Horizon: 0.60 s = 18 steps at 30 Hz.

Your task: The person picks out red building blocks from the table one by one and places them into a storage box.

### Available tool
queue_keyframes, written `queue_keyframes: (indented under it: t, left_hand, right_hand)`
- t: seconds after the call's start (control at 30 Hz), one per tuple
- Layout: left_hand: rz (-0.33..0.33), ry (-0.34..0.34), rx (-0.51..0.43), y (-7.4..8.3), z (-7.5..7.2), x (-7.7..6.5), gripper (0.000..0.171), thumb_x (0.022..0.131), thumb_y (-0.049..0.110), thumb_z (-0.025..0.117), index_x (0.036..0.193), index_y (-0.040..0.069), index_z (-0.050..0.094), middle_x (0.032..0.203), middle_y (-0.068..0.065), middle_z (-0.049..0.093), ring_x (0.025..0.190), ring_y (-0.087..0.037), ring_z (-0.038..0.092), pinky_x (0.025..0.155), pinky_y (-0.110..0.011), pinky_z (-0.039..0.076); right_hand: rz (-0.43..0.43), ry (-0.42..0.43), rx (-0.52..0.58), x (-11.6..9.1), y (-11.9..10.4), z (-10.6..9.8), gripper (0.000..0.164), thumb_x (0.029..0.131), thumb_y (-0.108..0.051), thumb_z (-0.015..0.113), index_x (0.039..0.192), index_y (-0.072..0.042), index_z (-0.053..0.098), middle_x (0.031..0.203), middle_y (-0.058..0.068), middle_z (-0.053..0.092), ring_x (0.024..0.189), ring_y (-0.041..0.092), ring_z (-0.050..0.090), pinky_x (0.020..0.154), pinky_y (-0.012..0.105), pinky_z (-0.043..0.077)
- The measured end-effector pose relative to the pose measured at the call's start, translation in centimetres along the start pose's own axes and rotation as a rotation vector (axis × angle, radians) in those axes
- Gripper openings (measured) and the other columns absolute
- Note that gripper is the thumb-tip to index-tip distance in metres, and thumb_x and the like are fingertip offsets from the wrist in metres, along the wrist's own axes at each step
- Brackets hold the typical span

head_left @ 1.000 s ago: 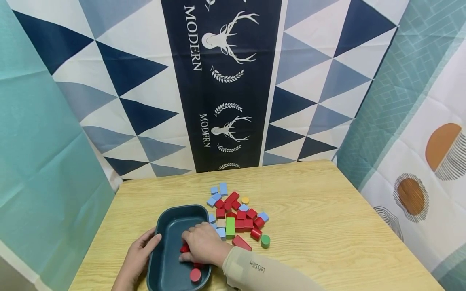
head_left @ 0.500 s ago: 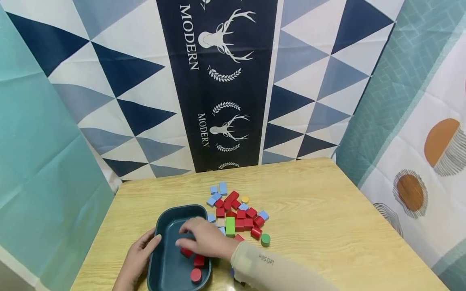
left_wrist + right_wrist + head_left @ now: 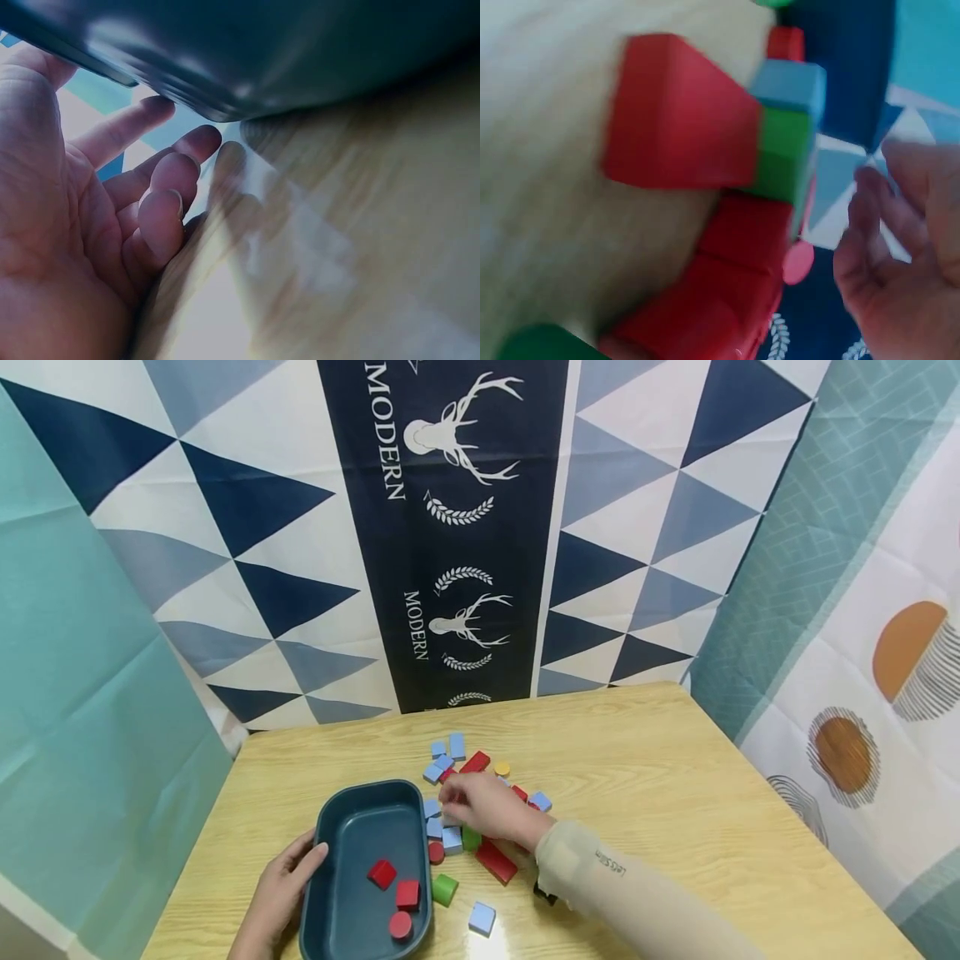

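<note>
At the left of the head view, my left hand (image 3: 281, 889) holds the near-left side of a dark teal tub (image 3: 321, 893), thumb at the rim. The left wrist view shows its fingertips at the tub's outer wall (image 3: 247, 67). Inside the tub lie two red cubes (image 3: 407, 894) and a red cylinder (image 3: 401, 927). My right hand (image 3: 487, 806) hovers over the heap of blocks right of the tub, hiding some. In the right wrist view its fingers are loosely bent with nothing between them, above red blocks (image 3: 742, 232) and a green block (image 3: 784, 154).
Around the right hand lie several light blue blocks (image 3: 452, 841), a long red block (image 3: 497, 862), a green half-round block (image 3: 444, 889) and a yellow disc (image 3: 502, 768). A lone blue cube (image 3: 482, 918) sits nearer the front of the wooden table (image 3: 660, 760). Patterned cloth (image 3: 465, 527) hangs behind.
My right hand has left the tub, where red blocks now lie uncovered, and moved right over the heap. The left hand has stayed at the tub's side.
</note>
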<state>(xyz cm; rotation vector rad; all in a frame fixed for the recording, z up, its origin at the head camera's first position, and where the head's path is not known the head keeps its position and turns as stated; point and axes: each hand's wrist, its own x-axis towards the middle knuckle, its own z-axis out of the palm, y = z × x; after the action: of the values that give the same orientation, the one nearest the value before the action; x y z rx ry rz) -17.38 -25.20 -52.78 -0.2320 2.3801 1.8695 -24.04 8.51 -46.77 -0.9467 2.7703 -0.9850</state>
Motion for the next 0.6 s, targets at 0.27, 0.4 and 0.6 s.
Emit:
queue_keyframes:
  t: [0.27, 0.4, 0.6]
  left_hand:
    - [-0.012, 0.0, -0.028, -0.1, 0.0, 0.0, 0.066, 0.097, 0.046, 0.059, 0.148, 0.008, 0.043, 0.144, -0.015, 0.046, 0.119, -0.023, 0.051, 0.085, -0.029, 0.054]
    - [-0.021, -0.006, -0.034, -0.2, -0.1, 0.0, 0.067, 0.097, 0.047, 0.06, 0.149, 0.009, 0.043, 0.145, -0.015, 0.045, 0.119, -0.023, 0.05, 0.086, -0.031, 0.054]
    - [-0.013, 0.005, -0.015, -0.1, -0.1, 0.0, 0.067, 0.096, 0.048, 0.06, 0.148, 0.008, 0.044, 0.144, -0.015, 0.047, 0.119, -0.023, 0.051, 0.087, -0.031, 0.054]
  right_hand:
    - [-0.264, -0.139, -0.252, -0.9, -0.8, 3.0, 0.013, 0.084, -0.032, 0.08, 0.088, -0.024, 0.07, 0.081, -0.016, 0.062, 0.076, 0.0, 0.048, 0.067, 0.018, 0.045]
    - [-0.325, -0.099, -0.338, -1.0, -0.8, 3.9, 0.014, 0.083, -0.03, 0.081, 0.082, -0.023, 0.069, 0.076, -0.016, 0.061, 0.073, 0.001, 0.048, 0.065, 0.019, 0.044]
    - [-0.335, -0.043, -0.462, -1.1, -1.1, 4.8, 0.014, 0.083, -0.032, 0.081, 0.084, -0.022, 0.07, 0.079, -0.012, 0.062, 0.073, 0.007, 0.046, 0.062, 0.021, 0.041]
